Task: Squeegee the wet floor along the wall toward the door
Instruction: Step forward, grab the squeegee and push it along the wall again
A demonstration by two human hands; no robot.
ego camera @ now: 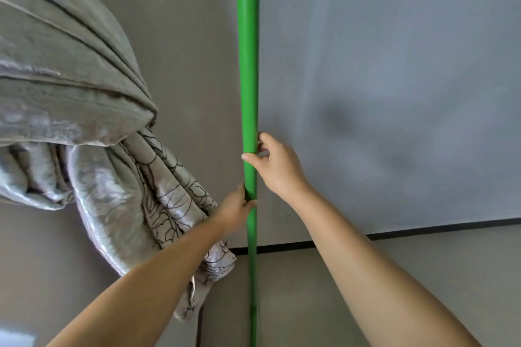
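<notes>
A long green squeegee handle runs straight up the middle of the head view, from the bottom edge to the top edge. My right hand grips it from the right, thumb and fingers wrapped around the pole. Just below, my left hand holds the same pole from the left. The squeegee's blade is out of view. The grey floor shows at the bottom right, meeting the wall at a dark baseboard line.
A grey wall fills the right side. A bunched grey curtain with a black line pattern hangs at the left, its tied end reaching down beside the pole. No door is in view.
</notes>
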